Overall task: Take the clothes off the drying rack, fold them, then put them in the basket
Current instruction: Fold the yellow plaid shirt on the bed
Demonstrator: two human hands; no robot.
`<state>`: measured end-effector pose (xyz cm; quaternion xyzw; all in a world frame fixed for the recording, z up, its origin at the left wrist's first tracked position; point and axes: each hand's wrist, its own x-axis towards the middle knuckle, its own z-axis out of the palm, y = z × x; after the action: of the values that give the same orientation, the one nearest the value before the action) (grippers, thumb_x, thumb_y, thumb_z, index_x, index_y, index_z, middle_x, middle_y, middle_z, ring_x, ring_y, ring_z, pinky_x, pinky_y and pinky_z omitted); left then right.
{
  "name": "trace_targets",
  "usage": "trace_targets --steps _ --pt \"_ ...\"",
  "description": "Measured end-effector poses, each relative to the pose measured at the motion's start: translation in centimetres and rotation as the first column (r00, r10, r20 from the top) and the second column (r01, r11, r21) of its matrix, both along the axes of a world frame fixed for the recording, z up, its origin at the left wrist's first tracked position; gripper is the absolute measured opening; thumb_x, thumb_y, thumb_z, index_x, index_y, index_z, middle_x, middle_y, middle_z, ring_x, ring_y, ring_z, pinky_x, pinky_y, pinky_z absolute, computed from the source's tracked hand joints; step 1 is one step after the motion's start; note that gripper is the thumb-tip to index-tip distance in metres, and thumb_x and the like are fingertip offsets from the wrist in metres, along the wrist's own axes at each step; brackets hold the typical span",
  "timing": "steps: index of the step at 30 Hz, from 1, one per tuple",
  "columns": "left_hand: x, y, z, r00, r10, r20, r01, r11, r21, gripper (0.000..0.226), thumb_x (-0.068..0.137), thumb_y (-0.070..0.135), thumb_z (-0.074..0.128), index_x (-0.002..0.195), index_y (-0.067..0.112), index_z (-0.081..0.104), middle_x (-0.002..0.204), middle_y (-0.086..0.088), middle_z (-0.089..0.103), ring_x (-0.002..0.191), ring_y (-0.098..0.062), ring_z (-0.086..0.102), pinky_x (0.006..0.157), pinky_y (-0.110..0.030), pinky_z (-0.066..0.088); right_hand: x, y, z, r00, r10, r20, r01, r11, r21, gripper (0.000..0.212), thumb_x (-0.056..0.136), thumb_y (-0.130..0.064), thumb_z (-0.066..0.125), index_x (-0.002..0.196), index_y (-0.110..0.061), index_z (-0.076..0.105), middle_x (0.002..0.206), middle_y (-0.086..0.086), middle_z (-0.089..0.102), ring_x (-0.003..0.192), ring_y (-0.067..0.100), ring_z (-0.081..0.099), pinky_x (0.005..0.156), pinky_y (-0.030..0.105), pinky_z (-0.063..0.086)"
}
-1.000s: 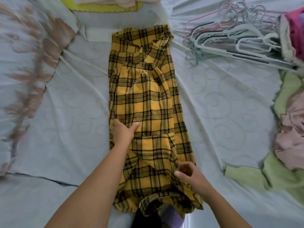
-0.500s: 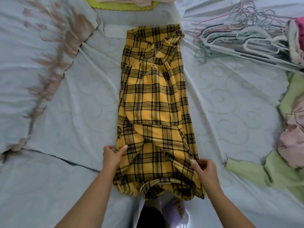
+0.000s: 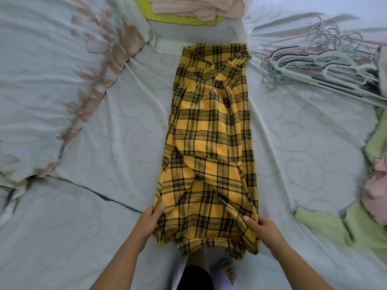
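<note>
A yellow and black plaid garment (image 3: 211, 143) lies lengthwise on the pale bed sheet (image 3: 104, 143), folded into a long narrow strip with its sides turned in. My left hand (image 3: 149, 219) grips the strip's near left edge, thumb on top of the cloth. My right hand (image 3: 260, 227) pinches the near right corner, thumb on top as well. A yellow-green basket (image 3: 180, 19) stands at the far end of the bed, holding folded pink clothes (image 3: 199, 6).
A heap of plastic hangers (image 3: 326, 59) lies at the far right. Light green (image 3: 326, 222) and pink (image 3: 377, 191) garments lie unfolded at the right edge. A floral pillow (image 3: 52, 80) lies on the left. My feet show below the garment's near hem.
Both hands slid down the garment to its near end. The left hand left the middle of the strip and took the left edge; the right hand moved to the right corner.
</note>
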<state>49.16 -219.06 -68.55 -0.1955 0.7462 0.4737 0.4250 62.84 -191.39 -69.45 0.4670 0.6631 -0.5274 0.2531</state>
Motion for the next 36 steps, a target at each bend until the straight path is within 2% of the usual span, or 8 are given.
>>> trace_targets --steps 3,7,11,14,19,28,33,36 --pt "0.8 -0.4 -1.0 1.000 0.007 -0.008 -0.008 0.995 -0.097 0.043 0.094 0.039 0.047 0.128 0.012 0.051 0.125 -0.006 0.056 0.117 -0.025 0.052 0.099 -0.039 0.042 0.1 0.1 -0.5 0.995 0.093 0.028 -0.095 0.993 0.071 0.029 0.088 -0.032 0.063 0.081 -0.005 0.069 0.078 0.013 0.069 0.076 0.026 0.064 0.073 0.039 0.051" --pt "1.4 -0.5 -1.1 0.982 -0.042 -0.182 0.004 0.979 -0.206 0.018 0.093 0.024 0.054 0.103 0.009 0.055 0.094 -0.005 0.062 0.099 -0.029 0.059 0.075 -0.033 0.046 0.5 0.4 -0.8 0.971 0.224 0.077 -0.232 0.966 0.111 0.026 0.089 -0.031 0.063 0.066 -0.018 0.060 0.064 0.000 0.060 0.062 0.013 0.055 0.057 0.027 0.039" --pt "0.8 -0.8 -0.8 0.948 -0.260 -0.183 0.187 0.921 -0.342 0.037 0.087 0.034 0.063 0.111 0.010 0.048 0.103 -0.005 0.058 0.098 -0.025 0.056 0.072 -0.030 0.040 -0.5 0.8 -0.1 0.911 0.381 0.157 -0.383 0.923 -0.015 0.020 0.088 -0.042 0.060 0.076 -0.026 0.055 0.077 -0.005 0.061 0.070 0.008 0.057 0.060 0.021 0.047" --pt "-1.3 -0.4 -1.0 0.955 -0.266 -0.130 0.213 0.922 -0.324 0.058 0.086 0.043 0.060 0.127 0.009 0.040 0.122 -0.007 0.051 0.112 -0.024 0.051 0.087 -0.033 0.042 -2.8 2.7 0.5 0.826 0.508 0.245 -0.537 0.841 0.067 0.046 0.086 -0.058 0.052 0.096 -0.014 0.056 0.096 0.006 0.064 0.088 0.020 0.063 0.079 0.033 0.054" --pt "-10.6 3.9 -0.5 0.928 -0.182 -0.326 0.091 0.957 -0.274 0.053 0.091 0.038 0.054 0.131 0.004 0.042 0.130 -0.012 0.049 0.117 -0.023 0.048 0.090 -0.029 0.036 -12.2 7.8 1.9 0.961 0.269 -0.057 -0.245 0.933 0.264 0.060 0.090 -0.043 0.055 0.132 -0.002 0.042 0.128 0.014 0.053 0.114 0.027 0.053 0.091 0.034 0.043" --pt "-29.6 16.1 -2.1 0.911 -0.076 -0.406 0.052 0.996 -0.070 0.058 0.091 0.041 0.054 0.136 0.008 0.037 0.138 -0.007 0.043 0.126 -0.021 0.042 0.099 -0.029 0.034 -31.8 14.3 -0.8 0.945 0.008 -0.326 0.090 0.954 0.285 0.077 0.085 -0.044 0.063 0.143 -0.006 0.029 0.146 0.013 0.036 0.131 0.028 0.040 0.105 0.044 0.038" --pt "-36.3 19.6 -3.8 0.940 0.053 -0.337 -0.048 0.999 0.021 0.065 0.088 0.043 0.058 0.138 0.008 0.035 0.142 -0.008 0.041 0.130 -0.023 0.039 0.100 -0.031 0.032 -38.4 16.4 -3.2 0.913 -0.193 -0.358 0.280 0.937 0.209 0.084 0.079 -0.050 0.066 0.142 -0.008 0.030 0.145 0.011 0.036 0.130 0.028 0.040 0.105 0.045 0.039" --pt "-39.3 20.2 -4.5 0.935 0.132 -0.329 -0.128 0.991 0.033 0.065 0.083 0.044 0.065 0.133 0.009 0.042 0.133 -0.010 0.051 0.121 -0.026 0.049 0.105 -0.041 0.039 -40.8 17.8 -3.5 0.886 -0.264 -0.382 0.342 0.927 0.154 0.072 0.080 -0.049 0.066 0.131 -0.004 0.043 0.126 0.010 0.052 0.113 0.024 0.053 0.091 0.036 0.046"
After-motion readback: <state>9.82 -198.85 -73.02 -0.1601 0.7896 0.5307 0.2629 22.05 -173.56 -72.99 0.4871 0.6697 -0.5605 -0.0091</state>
